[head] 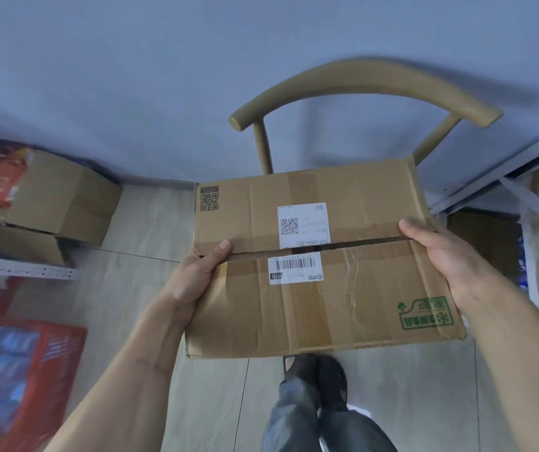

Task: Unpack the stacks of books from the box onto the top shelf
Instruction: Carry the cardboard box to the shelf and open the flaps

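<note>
Gripping at both ends was seen: the box (323,259) was held in the air just in front of the chair (362,93), the left hand (196,275) and right hand (437,256) each clamped on a side edge, thumbs laid on top beside the slit seam. Its flaps were closed, so no books were visible. Such a two-sided hold probably kept a heavy load level.

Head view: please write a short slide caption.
Both hands, left and right, hold a closed cardboard box before a chair.
</note>
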